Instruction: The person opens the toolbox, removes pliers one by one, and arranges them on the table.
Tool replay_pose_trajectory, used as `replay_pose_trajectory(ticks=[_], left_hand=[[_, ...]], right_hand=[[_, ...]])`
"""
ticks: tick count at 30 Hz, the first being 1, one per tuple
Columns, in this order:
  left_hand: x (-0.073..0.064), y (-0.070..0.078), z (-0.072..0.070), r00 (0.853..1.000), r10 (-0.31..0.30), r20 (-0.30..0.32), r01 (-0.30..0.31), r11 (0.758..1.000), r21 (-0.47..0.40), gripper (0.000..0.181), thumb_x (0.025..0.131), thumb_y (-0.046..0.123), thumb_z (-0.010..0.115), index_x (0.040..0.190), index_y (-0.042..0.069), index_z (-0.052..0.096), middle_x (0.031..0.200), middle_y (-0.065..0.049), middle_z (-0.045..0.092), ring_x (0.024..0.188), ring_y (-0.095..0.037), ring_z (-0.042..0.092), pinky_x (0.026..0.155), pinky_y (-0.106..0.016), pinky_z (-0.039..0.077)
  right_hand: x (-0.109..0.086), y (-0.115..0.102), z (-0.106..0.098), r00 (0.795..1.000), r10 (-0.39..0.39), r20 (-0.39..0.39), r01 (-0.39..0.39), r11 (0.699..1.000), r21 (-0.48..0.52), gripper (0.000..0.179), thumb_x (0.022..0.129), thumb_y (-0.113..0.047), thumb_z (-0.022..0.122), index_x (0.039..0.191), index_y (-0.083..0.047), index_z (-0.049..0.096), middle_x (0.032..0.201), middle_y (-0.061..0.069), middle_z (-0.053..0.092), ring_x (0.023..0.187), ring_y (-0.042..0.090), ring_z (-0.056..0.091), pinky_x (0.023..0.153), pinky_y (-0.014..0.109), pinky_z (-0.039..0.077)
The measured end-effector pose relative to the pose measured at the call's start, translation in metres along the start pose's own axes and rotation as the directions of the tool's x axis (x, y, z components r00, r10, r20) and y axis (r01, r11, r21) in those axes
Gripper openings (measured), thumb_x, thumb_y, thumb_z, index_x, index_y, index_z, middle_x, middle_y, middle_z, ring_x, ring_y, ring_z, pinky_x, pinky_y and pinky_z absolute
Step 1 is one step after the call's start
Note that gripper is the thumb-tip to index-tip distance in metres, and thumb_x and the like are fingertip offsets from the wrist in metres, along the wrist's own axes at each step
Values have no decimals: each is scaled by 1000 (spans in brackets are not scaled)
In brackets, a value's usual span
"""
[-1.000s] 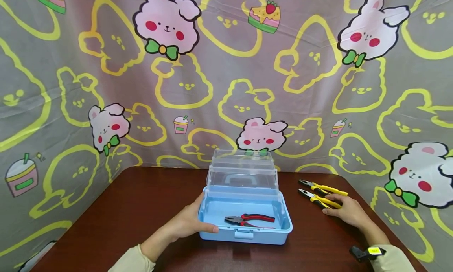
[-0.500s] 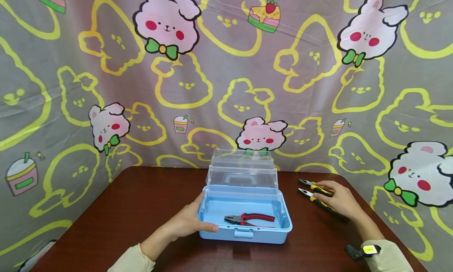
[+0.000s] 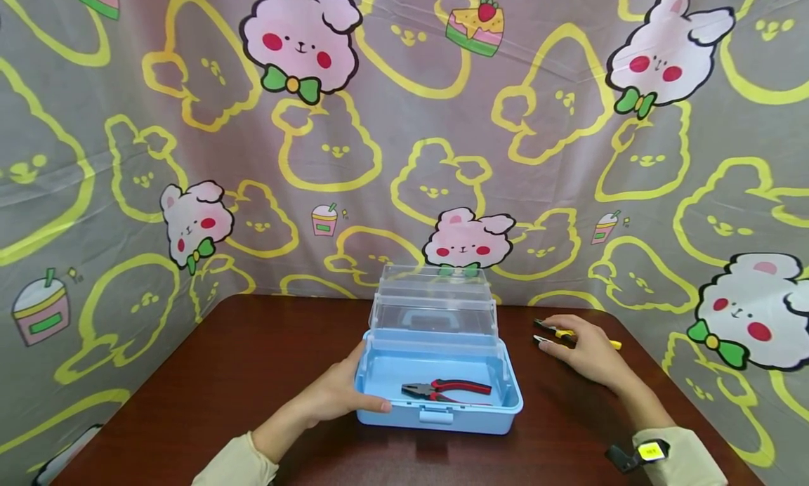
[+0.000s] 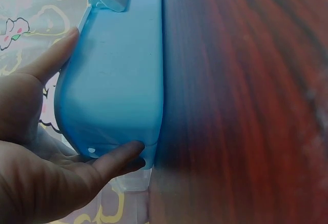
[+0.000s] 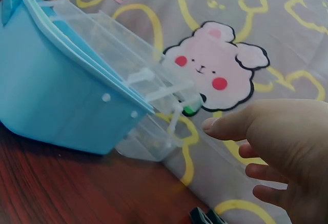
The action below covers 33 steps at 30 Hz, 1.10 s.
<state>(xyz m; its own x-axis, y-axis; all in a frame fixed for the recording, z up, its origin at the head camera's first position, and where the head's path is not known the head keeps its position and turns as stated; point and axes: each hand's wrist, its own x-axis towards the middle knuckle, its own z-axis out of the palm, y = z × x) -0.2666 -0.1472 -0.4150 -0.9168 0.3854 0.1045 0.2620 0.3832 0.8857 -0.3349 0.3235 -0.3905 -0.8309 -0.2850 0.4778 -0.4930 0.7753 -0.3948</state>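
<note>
A light-blue toolbox (image 3: 436, 419) stands on the table with its clear lid (image 3: 436, 310) raised. Inside lie combination pliers with red-and-black handles (image 3: 464, 385). My left hand (image 3: 335, 396) holds the box's left front corner, its thumb over the front rim and its fingers (image 4: 120, 157) along the side wall. Right of the box, my right hand (image 3: 590, 352) hovers over two pairs of yellow-and-black pliers, thumb and fingers apart, holding nothing. The farther pliers (image 3: 564, 333) show a handle end beyond the hand; of the nearer pliers (image 3: 539, 339) only the tip shows.
Dark red-brown wood makes up the tabletop (image 3: 253, 359). A curtain (image 3: 354, 149) printed with rabbits and yellow outlines encloses the back and both sides. The right sleeve has a black strap device (image 3: 641, 454) at the wrist.
My right hand has moved left and away from me, from the nearer pliers' handles to above the heads of both pairs. My left hand keeps its hold on the toolbox.
</note>
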Motion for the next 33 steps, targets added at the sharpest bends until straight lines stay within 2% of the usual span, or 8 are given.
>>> replay_pose_trajectory(ticks=[6,20,27,33], left_hand=[[0,0,0,1000,-7,3,7,1000,-7,126,75,39,94,166,11,11,151,-22,45,120,-35,55,98,-54,47],[0,0,0,1000,-10,-2,10,1000,4,128,75,38,95,166,9,10,151,-23,45,121,-36,54,99,-53,45],[0,1,0,1000,-16,-3,16,1000,6,127,76,37,94,166,10,9,152,-23,44,121,-37,54,100,-56,45],[0,2,0,1000,-14,-1,14,1000,2,127,76,38,94,166,11,10,151,-22,45,121,-36,54,100,-56,45]], right_hand=[[1,-12,6,999,-44,5,44,999,25,43,87,-23,85,123,-3,71,126,18,65,114,39,61,89,61,50],[3,-29,20,994,-99,40,96,993,62,51,86,-20,87,131,-5,67,129,15,64,115,37,62,92,56,52],[3,-44,26,989,-135,64,130,988,77,52,85,-20,88,130,-6,68,125,12,67,103,33,65,84,52,56],[6,-54,31,981,-165,98,153,982,115,53,86,-22,88,132,-5,67,124,9,68,104,29,67,86,48,57]])
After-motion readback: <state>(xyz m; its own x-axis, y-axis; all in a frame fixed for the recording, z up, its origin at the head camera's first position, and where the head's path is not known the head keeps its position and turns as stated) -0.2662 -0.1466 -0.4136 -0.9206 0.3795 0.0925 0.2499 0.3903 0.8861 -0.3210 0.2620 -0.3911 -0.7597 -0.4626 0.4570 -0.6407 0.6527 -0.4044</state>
